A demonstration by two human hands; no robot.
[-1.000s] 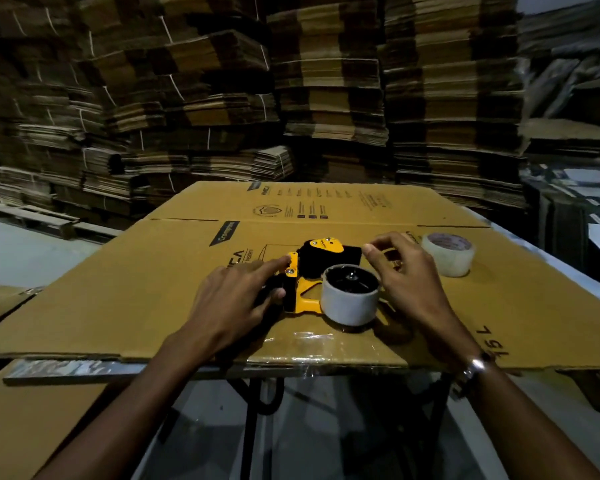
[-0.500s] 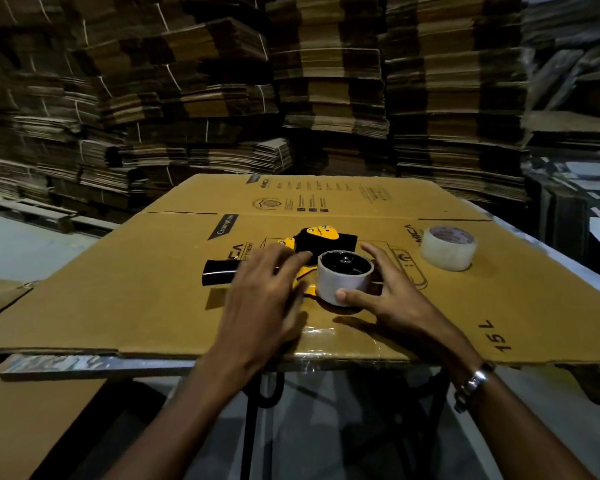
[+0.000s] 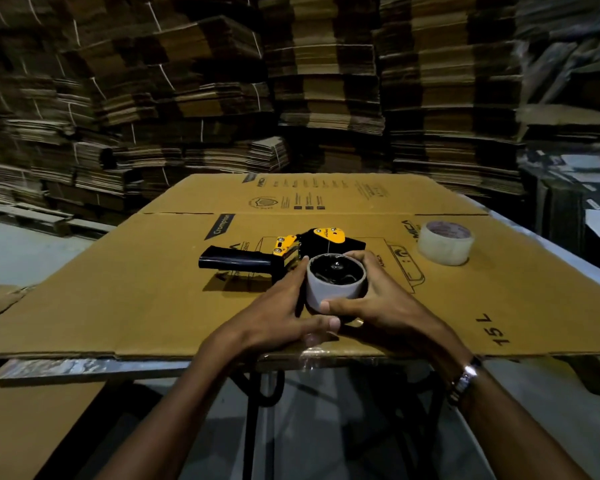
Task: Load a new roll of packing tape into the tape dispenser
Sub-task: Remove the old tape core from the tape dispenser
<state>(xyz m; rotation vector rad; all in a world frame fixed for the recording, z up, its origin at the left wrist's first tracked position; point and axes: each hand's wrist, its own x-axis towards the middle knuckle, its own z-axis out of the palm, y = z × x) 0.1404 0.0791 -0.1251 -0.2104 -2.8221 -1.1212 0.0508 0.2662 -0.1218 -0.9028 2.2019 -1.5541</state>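
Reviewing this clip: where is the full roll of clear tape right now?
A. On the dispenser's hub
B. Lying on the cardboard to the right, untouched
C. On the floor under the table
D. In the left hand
B. The tape roll lies flat on the cardboard to the right, while both hands cup the grey core on the dispenser.
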